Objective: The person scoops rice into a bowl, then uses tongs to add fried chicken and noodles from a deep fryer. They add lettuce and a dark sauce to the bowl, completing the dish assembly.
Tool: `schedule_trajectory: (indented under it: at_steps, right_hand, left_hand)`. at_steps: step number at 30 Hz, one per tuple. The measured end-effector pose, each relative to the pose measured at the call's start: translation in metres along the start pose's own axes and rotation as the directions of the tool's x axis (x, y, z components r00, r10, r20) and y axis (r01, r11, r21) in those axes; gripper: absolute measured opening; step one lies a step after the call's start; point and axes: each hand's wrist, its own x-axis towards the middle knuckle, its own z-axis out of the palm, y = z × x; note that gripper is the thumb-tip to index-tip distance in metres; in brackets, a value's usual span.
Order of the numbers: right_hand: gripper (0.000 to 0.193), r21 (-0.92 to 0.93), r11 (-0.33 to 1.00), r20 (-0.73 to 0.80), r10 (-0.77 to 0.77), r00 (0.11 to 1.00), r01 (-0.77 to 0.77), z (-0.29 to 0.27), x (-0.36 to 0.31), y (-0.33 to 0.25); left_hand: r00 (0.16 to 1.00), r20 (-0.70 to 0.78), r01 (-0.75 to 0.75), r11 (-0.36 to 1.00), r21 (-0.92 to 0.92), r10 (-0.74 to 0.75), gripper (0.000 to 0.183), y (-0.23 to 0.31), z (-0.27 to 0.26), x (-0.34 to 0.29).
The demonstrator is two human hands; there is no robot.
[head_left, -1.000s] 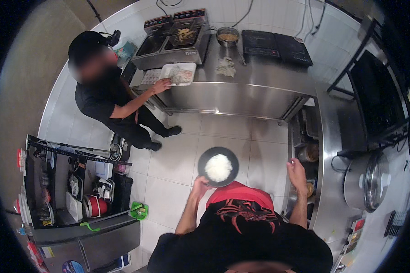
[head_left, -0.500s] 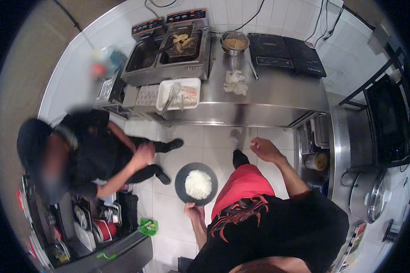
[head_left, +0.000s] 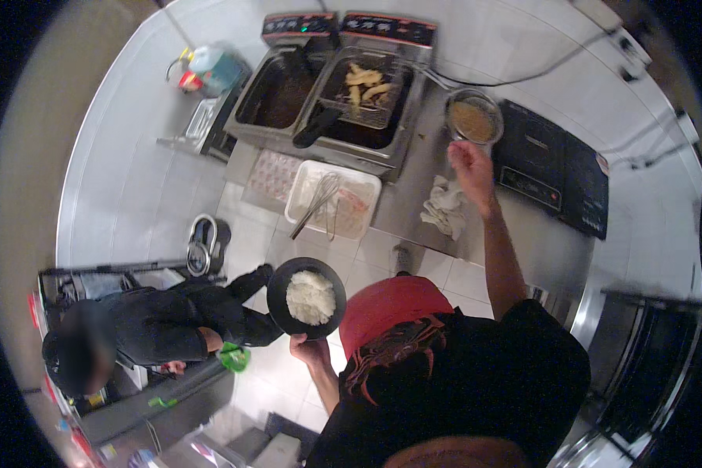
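My left hand (head_left: 310,350) grips the near rim of a dark round bowl (head_left: 280,321), held out over the floor. White cooked rice (head_left: 310,298) is heaped inside it. Stretched across the steel counter, my right hand (head_left: 471,161) is at the near rim of a metal bowl (head_left: 494,109) of tan, grainy food. Its fingers overlap that rim; blur and the angle hide whether they grip it. Just below my right wrist lies a crumpled whitish cloth (head_left: 444,207). To the left, a fryer basket (head_left: 382,115) carries several golden fried pieces.
A white tray (head_left: 304,172) with a whisk stands at the counter's front, below the twin-tank fryer (head_left: 277,86). Two black induction hobs (head_left: 534,152) sit right of the metal bowl. At left, a person in black (head_left: 164,327) bends beside a dark unit with a green bag (head_left: 235,357).
My right hand has moved from beside my body up to the metal bowl. The rice bowl has shifted left and up in view. The other person has bent toward the left unit.
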Motion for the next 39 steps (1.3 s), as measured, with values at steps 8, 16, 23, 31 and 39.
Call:
schedule_trajectory:
  at_steps: [8,16,23,31,39]
  right_hand:
    - [0.022,-0.116,0.977,0.022,-0.175,0.984,0.176,0.018,0.106,-0.062]
    - [0.016,-0.239,0.865,0.013,-0.452,0.892,0.442,0.043,0.170,-0.135]
    - [0.028,-0.365,0.926,-0.149,-0.156,0.976,0.092,-0.001,0.136,-0.141]
    - [0.041,-0.169,0.984,0.765,0.164,0.623,-0.051,0.134,-0.038,-0.096]
    - [0.047,-0.710,0.645,0.613,0.367,0.700,0.283,0.289,-0.098,-0.041]
  left_hand:
    - [0.964,-0.224,-0.132,0.989,0.065,0.144,0.076,-0.004,0.017,0.007]
    - [0.991,-0.127,-0.023,0.997,0.072,0.032,0.074,0.010,0.030,0.057]
    - [0.970,-0.146,-0.101,0.871,0.481,0.193,0.064,0.035,0.015,0.117]
    - [0.921,-0.197,-0.285,0.927,0.245,0.335,0.064,0.089,0.028,0.143]
    - [0.978,-0.025,-0.207,0.976,-0.067,0.206,0.057,0.099,0.039,0.148]
